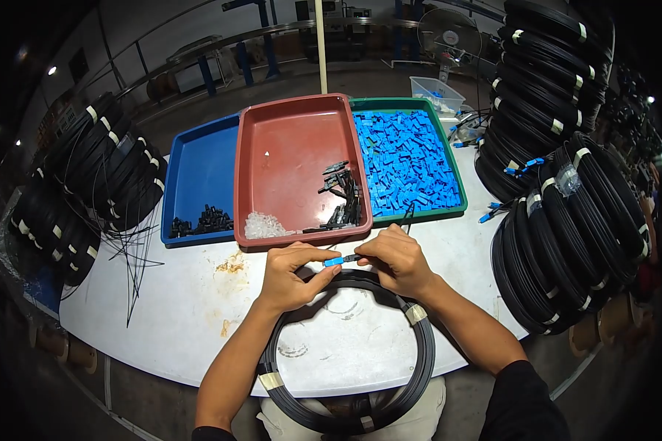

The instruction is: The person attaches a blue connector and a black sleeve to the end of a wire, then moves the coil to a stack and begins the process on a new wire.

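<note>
Between thumb and fingers, my left hand [296,273] pinches a small blue connector housing [334,262]. My right hand [397,259] grips a black cable end [351,258], which meets the right end of the blue housing. How far the black piece sits inside the blue one is too small to tell. Below both hands lies a coil of black cable [424,353], bound with pale tape, partly on the table and partly over its front edge. Just beyond my hands is the front wall of a red tray [301,238].
The red tray holds clear small pieces [265,226] and black parts [340,195]. A blue tray [198,158] holds black pieces; a green tray [460,195] holds many blue housings [404,158]. Cable coils are stacked left [103,169] and right [566,242] on the white table [162,316].
</note>
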Tool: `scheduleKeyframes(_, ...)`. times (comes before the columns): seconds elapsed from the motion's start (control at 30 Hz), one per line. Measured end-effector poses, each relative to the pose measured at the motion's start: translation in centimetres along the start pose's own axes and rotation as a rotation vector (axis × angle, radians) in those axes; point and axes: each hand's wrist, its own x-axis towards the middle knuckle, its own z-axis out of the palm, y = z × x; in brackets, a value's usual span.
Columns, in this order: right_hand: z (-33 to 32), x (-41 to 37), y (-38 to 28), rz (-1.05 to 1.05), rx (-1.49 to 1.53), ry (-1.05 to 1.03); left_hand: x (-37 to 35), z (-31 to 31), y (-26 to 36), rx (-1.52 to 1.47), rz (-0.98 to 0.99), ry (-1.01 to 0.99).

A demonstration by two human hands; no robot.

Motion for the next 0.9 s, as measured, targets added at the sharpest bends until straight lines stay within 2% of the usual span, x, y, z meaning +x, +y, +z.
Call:
scheduleKeyframes(0.27, 0.1, 0.3, -0.9, -0.03, 0.03, 0.0, 0.0, -0.2, -0.5, -0.079, 0.063, -0.073)
scheduleKeyframes(0.8, 0.7, 0.2, -1.5, 0.014, 0.006, 0.033, -0.2, 0.1, 0.0, -0.15, -0.064, -0.116)
scheduleKeyframes(0.9, 0.8, 0.3, -1.7, 0.012, 0.006, 0.016, -0.2, 0.4, -0.6, -0.141, -0.011, -0.112)
